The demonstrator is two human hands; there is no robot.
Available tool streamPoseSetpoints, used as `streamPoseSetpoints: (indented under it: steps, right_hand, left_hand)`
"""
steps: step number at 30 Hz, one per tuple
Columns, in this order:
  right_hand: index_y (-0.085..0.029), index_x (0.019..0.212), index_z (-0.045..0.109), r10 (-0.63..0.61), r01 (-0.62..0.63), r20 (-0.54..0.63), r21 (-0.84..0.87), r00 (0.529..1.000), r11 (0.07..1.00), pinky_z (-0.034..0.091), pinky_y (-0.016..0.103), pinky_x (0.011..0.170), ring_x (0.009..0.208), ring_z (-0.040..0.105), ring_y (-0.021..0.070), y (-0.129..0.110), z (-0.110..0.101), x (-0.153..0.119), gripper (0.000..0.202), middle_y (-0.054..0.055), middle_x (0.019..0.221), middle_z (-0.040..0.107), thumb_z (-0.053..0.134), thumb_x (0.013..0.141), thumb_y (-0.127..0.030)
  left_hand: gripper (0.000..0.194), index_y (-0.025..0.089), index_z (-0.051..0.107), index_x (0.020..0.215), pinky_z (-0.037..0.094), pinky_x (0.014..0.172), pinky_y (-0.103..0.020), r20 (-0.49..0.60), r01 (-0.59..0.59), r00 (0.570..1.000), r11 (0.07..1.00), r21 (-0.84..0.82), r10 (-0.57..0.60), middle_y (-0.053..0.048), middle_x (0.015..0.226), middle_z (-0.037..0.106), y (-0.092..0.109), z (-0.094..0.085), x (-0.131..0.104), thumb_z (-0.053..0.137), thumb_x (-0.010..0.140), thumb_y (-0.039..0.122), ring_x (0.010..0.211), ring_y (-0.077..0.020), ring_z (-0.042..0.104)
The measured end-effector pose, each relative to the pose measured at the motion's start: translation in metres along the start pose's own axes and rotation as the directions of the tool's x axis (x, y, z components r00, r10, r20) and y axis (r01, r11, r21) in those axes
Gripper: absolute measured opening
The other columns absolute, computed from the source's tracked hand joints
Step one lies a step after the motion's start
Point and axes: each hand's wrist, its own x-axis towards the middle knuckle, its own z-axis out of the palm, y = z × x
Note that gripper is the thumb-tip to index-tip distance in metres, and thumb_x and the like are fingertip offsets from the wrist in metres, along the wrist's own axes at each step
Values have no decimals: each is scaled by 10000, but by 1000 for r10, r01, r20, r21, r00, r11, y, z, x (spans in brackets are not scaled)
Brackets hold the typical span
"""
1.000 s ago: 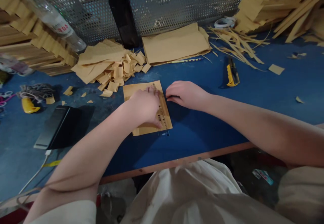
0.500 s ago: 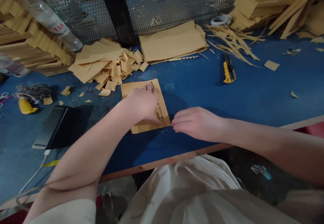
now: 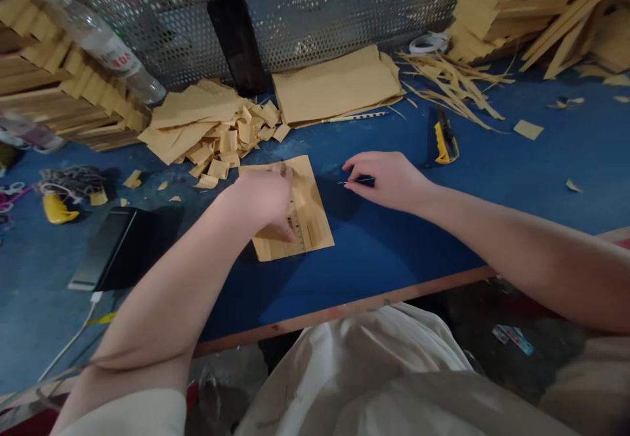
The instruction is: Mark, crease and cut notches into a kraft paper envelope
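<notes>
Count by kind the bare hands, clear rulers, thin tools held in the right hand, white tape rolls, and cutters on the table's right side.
Bare hands: 2 (left hand, right hand)
Clear ruler: 1
Thin tool: 1
White tape roll: 1
Cutter: 1
Total: 6

- I look through one camera worn on my head, facing forward and down over the blue table (image 3: 394,245).
- It is near: my left hand (image 3: 266,199) and right hand (image 3: 386,178) fall mid-picture (the forearms (image 3: 522,245) come in from the sides).
- My clothing (image 3: 359,370) fills the bottom middle, and the perforated panel (image 3: 315,9) backs the view along the top.
</notes>
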Motion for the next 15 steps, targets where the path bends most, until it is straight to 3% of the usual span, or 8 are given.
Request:
streamPoseSetpoints:
  steps: [4, 8, 12, 15]
  right_hand:
    - [-227, 838, 771, -116, 115, 102, 12, 988, 993, 596, 471, 983, 1101, 764, 309, 13, -6, 0, 181, 114, 1181, 807, 709, 927, -372]
    - [-215, 1005, 807, -275, 282, 192, -10, 942, 959, 545, 536, 1083, 1213, 712, 350, 10, -15, -4, 296, 146, 1269, 776, 727, 934, -491]
    - [-187, 1106, 782, -352, 368, 157, -86, 923, 926, 547, 507, 1060, 1204, 702, 326, -9, -9, -2, 318, 157, 1249, 772, 612, 1039, -448]
    - [-154, 1177, 750, -492, 517, 207, -91, 846, 851, 555, 491, 1002, 1180, 696, 327, -35, 4, 3, 320, 176, 1257, 754, 554, 1074, -386]
  left_hand:
    - [1371, 186, 161, 1740, 580, 1034, -524, 15, 29, 999, 1000, 10, -29, -237, 1787, 189, -11, 0, 6, 936, 669, 549, 1351, -469, 634]
    - [1402, 246, 124, 1747, 573, 1046, -522, 37, 38, 999, 999, 12, -38, -212, 1795, 154, -15, 1, 10, 936, 652, 574, 1399, -477, 603]
    - [1408, 225, 137, 1746, 583, 1027, -524, 35, 32, 999, 999, 13, -32, -215, 1798, 147, -13, 1, 9, 938, 649, 595, 1350, -472, 636]
    - [1356, 134, 166, 1732, 580, 1043, -539, 8, 24, 1000, 1000, 19, -24, -263, 1780, 179, -11, 0, 6, 932, 696, 559, 1339, -466, 641]
